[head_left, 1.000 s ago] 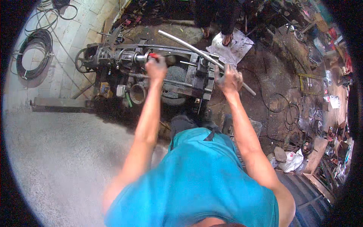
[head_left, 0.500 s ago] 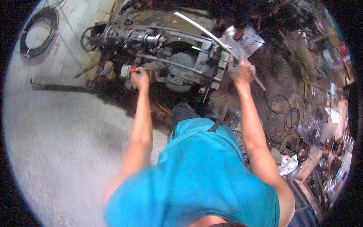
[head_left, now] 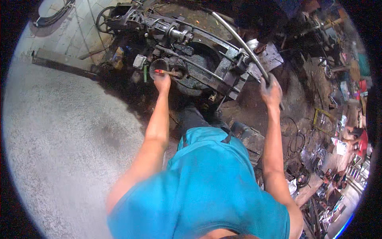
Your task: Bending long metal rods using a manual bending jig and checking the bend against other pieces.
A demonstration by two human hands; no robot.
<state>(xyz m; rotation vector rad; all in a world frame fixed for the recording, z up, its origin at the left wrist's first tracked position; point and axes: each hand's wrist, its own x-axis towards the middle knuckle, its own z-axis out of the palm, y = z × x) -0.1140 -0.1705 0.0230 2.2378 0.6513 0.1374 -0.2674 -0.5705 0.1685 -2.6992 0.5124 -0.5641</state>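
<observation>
My left hand is closed around a thin brush-like tool with a red-orange end and a brownish part pointing right. It is held over round, dark, can-like parts at the near side of a lathe-like machine. Whether the tool touches them I cannot tell. My right hand grips a long, pale metal rod close to its lower end. Slanting up and left, the rod passes over the machine's right end. A small whitish box sits left of my left hand.
A dark metal beam lies on the concrete floor at left. Beyond it rests a coiled black hose. Scrap, wires and a yellow frame clutter the right side. A person in red is at the far right.
My left hand has moved right with the tool, away from the whitish box to the round parts. My right hand and the rod have shifted right and slightly down. The view has turned somewhat.
</observation>
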